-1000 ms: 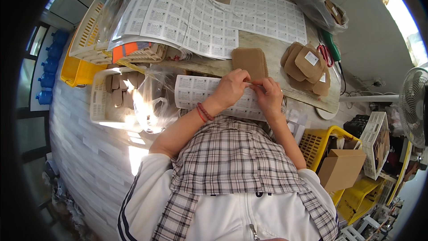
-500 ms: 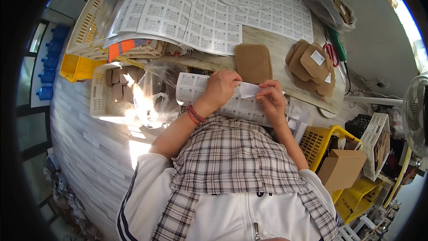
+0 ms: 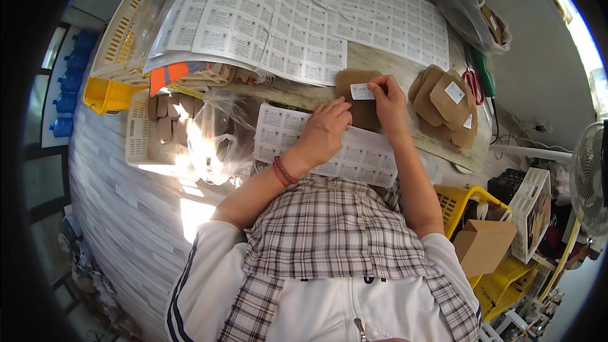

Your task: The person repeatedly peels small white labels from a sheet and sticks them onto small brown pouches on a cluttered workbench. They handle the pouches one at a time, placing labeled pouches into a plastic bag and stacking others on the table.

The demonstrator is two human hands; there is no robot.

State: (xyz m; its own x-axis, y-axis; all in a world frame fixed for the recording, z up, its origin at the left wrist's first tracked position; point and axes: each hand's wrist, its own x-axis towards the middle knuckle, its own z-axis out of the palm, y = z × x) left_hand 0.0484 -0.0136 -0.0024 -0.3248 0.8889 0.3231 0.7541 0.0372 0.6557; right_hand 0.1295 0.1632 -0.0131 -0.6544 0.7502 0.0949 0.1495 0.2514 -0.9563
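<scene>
A small white printed label (image 3: 362,92) is pinched in my right hand (image 3: 389,102) over a stack of brown textured pads (image 3: 366,115) at the table's near edge. The label lies against the top pad or just above it; I cannot tell which. My left hand (image 3: 324,133) is bent, fingers together, its tips at the pads' lower left edge. What those fingers grip, if anything, is hidden. Beneath this hand a sheet of labels (image 3: 278,128) lies across my lap, with a blank strip along its upper right part.
Large label sheets (image 3: 244,16) cover the table's far left, with another sheet (image 3: 392,16) beside them. To the right sit a pile of brown pads (image 3: 443,111), some labelled, red-handled scissors (image 3: 472,83), a green-handled tool (image 3: 484,75) and a plastic bag (image 3: 465,9). Yellow crates (image 3: 456,206) stand lower right.
My right hand has moved up from the lap sheet to the brown pads, carrying the label. The label's printed face now shows. My left hand has shifted slightly right and down.
</scene>
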